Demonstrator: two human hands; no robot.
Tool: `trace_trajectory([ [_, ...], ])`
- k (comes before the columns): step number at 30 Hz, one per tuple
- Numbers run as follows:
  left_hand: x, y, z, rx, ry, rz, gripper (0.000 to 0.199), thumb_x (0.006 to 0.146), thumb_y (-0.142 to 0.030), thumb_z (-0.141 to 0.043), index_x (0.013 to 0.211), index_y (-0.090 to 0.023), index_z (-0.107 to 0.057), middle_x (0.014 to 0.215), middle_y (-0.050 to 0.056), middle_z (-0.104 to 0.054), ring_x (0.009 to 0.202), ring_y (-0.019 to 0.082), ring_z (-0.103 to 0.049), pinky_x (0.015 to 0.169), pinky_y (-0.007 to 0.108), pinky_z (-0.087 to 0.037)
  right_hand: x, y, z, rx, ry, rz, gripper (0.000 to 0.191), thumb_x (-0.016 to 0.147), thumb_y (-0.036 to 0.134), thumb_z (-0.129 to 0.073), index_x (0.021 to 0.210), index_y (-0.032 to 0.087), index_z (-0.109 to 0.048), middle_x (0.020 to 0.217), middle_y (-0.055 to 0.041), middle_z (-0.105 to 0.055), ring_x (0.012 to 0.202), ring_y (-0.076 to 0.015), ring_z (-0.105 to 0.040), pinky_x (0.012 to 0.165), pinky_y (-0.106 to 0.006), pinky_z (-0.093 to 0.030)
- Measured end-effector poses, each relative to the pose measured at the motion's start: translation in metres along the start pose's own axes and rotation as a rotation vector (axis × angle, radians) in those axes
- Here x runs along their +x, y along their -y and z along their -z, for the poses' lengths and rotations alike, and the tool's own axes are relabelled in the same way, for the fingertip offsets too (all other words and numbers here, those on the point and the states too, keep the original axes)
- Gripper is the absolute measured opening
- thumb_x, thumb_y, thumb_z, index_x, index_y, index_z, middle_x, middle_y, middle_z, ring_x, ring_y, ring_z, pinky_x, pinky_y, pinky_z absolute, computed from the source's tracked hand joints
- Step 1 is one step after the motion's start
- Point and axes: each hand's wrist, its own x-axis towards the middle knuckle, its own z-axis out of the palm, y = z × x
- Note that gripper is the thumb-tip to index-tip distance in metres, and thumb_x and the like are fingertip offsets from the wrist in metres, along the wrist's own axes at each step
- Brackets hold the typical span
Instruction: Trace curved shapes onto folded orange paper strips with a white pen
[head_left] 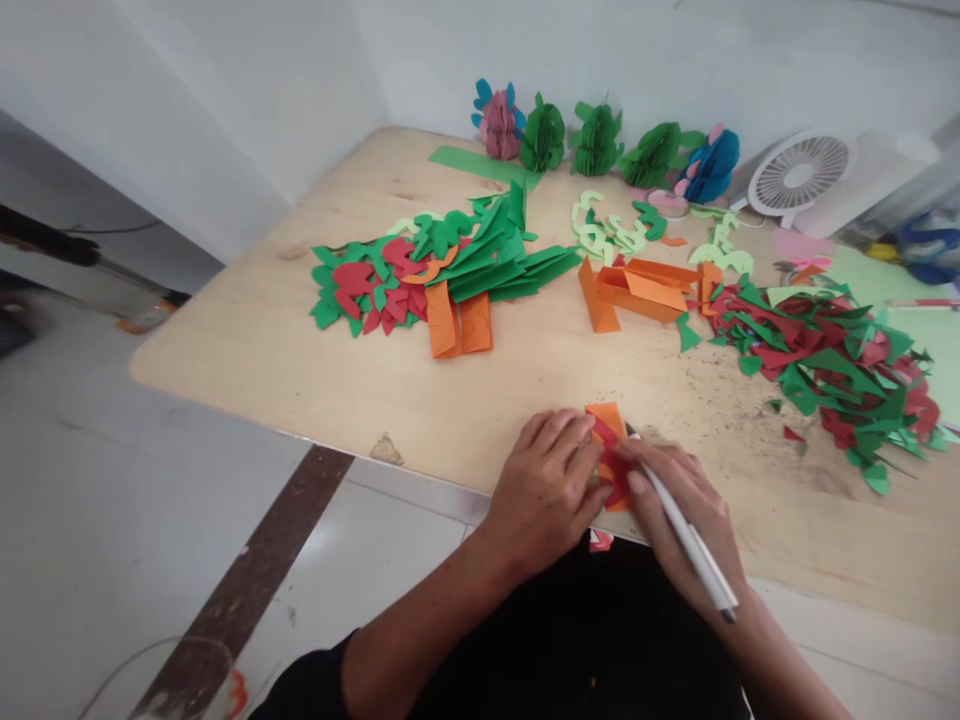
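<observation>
At the table's front edge, an orange paper piece [604,412] lies under a red paper cutout [616,478]. My left hand [551,480] presses both down from the left, its fingers bent and close together. From the right, my right hand [686,500] grips a white pen [691,545] with a dark end. The pen's tip points at the top right of the red cutout, beside the orange paper. My fingers hide part of both papers.
Left of centre lie green folded papers [487,250], red cutouts [352,280] and orange folded papers [459,325]. More orange strips [641,288] are behind my hands. Red and green scraps [840,365] heap up at right. Paper figures [598,140] and a white fan [801,175] stand along the wall.
</observation>
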Motion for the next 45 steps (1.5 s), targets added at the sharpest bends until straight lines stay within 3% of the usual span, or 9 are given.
trace_trajectory([
  [7, 0.000, 0.001, 0.002, -0.006, 0.022, 0.002, 0.023, 0.092, -0.028, -0.052, 0.107, -0.013, -0.062, 0.123, 0.015, -0.065, 0.123, 0.030, -0.054, 0.107, 0.051, -0.044, 0.019, -0.003, 0.000, 0.249, 0.002, -0.309, 0.034, 0.098, 0.042, -0.044, 0.110, 0.025, -0.071, 0.095, -0.0055, -0.075, 0.089, -0.0219, -0.071, 0.081, -0.037, -0.056],
  [13, 0.000, 0.001, 0.002, -0.009, 0.032, -0.002, 0.025, 0.092, -0.026, -0.053, 0.108, -0.010, -0.063, 0.125, 0.017, -0.064, 0.124, 0.030, -0.053, 0.109, 0.050, -0.043, 0.036, -0.004, -0.002, 0.428, 0.028, -0.458, 0.024, 0.092, 0.036, -0.051, 0.108, 0.025, -0.065, 0.076, -0.0004, -0.073, 0.073, -0.0174, -0.069, 0.071, -0.032, -0.056],
  [16, 0.000, 0.001, 0.002, -0.004, 0.033, -0.006, 0.024, 0.093, -0.026, -0.053, 0.106, -0.010, -0.063, 0.126, 0.016, -0.063, 0.124, 0.030, -0.054, 0.110, 0.049, -0.042, 0.045, -0.002, -0.001, 0.519, 0.007, -0.527, 0.015, 0.084, 0.034, -0.061, 0.095, 0.023, -0.063, 0.074, -0.0007, -0.073, 0.068, -0.0161, -0.069, 0.066, -0.030, -0.056],
  [21, 0.000, 0.001, 0.002, -0.009, 0.044, 0.002, 0.026, 0.093, -0.027, -0.052, 0.110, -0.011, -0.062, 0.127, 0.017, -0.063, 0.124, 0.030, -0.054, 0.108, 0.052, -0.044, 0.053, -0.001, -0.005, 0.560, -0.003, -0.528, 0.015, 0.077, 0.035, -0.070, 0.083, 0.021, -0.067, 0.078, -0.0026, -0.073, 0.068, -0.0155, -0.068, 0.060, -0.027, -0.056],
  [26, 0.000, 0.001, 0.003, -0.013, 0.046, 0.005, 0.027, 0.093, -0.027, -0.052, 0.111, -0.009, -0.062, 0.128, 0.018, -0.063, 0.125, 0.031, -0.053, 0.109, 0.053, -0.043, 0.051, -0.004, -0.015, 0.506, -0.064, -0.550, 0.017, 0.079, 0.036, -0.068, 0.080, 0.020, -0.066, 0.069, -0.0012, -0.069, 0.057, -0.0129, -0.063, 0.051, -0.024, -0.052],
  [35, 0.000, 0.001, 0.002, -0.015, 0.041, 0.014, 0.025, 0.093, -0.027, -0.053, 0.109, -0.011, -0.062, 0.129, 0.017, -0.063, 0.125, 0.030, -0.053, 0.108, 0.052, -0.044, 0.049, -0.004, -0.020, 0.386, -0.057, -0.523, 0.016, 0.081, 0.035, -0.065, 0.082, 0.020, -0.066, 0.069, -0.0005, -0.069, 0.055, -0.0111, -0.059, 0.047, -0.022, -0.047],
  [45, 0.000, 0.002, 0.002, -0.013, 0.047, 0.014, 0.027, 0.093, -0.029, -0.053, 0.111, -0.012, -0.063, 0.130, 0.017, -0.062, 0.125, 0.031, -0.054, 0.107, 0.053, -0.045, 0.045, -0.009, -0.024, 0.396, -0.033, -0.488, 0.019, 0.084, 0.038, -0.064, 0.088, 0.019, -0.067, 0.079, -0.0032, -0.072, 0.061, -0.0128, -0.063, 0.050, -0.024, -0.050],
])
